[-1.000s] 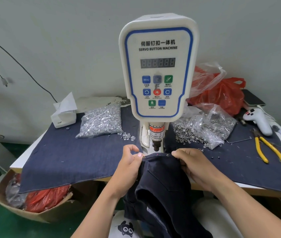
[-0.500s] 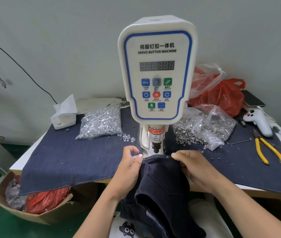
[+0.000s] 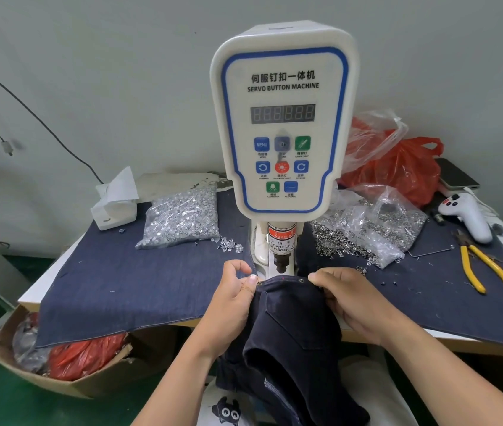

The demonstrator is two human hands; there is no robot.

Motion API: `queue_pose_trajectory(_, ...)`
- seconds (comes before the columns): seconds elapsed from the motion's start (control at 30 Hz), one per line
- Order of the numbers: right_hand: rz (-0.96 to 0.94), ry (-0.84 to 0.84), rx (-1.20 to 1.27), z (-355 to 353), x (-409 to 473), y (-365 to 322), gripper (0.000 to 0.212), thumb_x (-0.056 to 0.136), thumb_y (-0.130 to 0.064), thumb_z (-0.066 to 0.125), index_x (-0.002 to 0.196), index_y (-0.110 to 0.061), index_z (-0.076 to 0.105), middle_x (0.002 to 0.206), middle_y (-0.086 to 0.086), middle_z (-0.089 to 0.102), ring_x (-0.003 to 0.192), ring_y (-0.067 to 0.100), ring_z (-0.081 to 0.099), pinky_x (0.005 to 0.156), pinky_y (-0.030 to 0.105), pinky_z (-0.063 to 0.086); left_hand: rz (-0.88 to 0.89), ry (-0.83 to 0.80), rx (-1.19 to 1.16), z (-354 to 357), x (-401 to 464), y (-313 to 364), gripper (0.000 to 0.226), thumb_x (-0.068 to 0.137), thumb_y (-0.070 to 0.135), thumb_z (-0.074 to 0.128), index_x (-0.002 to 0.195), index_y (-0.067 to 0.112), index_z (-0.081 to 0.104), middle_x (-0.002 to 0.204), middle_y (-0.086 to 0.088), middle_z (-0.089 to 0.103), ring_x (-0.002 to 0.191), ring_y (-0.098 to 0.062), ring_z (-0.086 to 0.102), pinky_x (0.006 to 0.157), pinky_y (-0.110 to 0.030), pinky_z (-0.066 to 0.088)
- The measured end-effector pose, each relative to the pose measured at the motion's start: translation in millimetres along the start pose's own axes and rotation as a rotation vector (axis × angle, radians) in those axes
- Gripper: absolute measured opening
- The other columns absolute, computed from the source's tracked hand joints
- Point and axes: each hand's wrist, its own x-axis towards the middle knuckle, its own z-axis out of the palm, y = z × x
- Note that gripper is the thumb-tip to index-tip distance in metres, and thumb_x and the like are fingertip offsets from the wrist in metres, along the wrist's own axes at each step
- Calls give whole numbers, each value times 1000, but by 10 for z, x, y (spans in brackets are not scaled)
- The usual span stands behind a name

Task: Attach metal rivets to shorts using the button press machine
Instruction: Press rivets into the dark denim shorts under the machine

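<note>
A white servo button machine (image 3: pixel 282 124) stands at the middle of the table, its black press head (image 3: pixel 281 266) just above the cloth. Dark navy shorts (image 3: pixel 293 330) hang over the table's front edge, their top hem stretched under the press head. Two metal rivets sit on that hem, one at the left (image 3: pixel 259 284) and one at the right (image 3: pixel 301 281). My left hand (image 3: pixel 238 299) pinches the hem's left end. My right hand (image 3: pixel 348 299) pinches its right end. A small red light dot shows on the hem between the rivets.
A clear bag of silver rivet parts (image 3: pixel 182 218) lies left of the machine, an open bag of ring parts (image 3: pixel 370 229) right of it. Yellow-handled pliers (image 3: pixel 487 269), a white controller (image 3: pixel 468 216), a phone and red plastic bags sit at the right. A tissue box (image 3: pixel 115 204) is at the left.
The view has tilted slightly. Both hands keep their pinch on the hem, which stays under the press head with little visible shift.
</note>
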Motion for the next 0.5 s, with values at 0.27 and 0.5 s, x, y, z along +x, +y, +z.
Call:
queue_pose_trajectory(0.27,4,2,-28,-1,3,-16,33,79,-40,68,61,-25,45,65,1,36,60,13,37,58,35,26,-34,-28,-11,0,-32,84,21,114,27,39,101,42,47,102,-32,66,85,-29,60,80,-44,47)
queue_pose_trajectory(0.5,-32,-30,-36,31,-88,-79,31,77,-35,69,67,-14,48,72,10,32,67,20,33,61,37,24,-82,-31,-84,1,-61,97,4,103,39,51,103,35,53,84,-5,64,78,-20,57,72,-32,46)
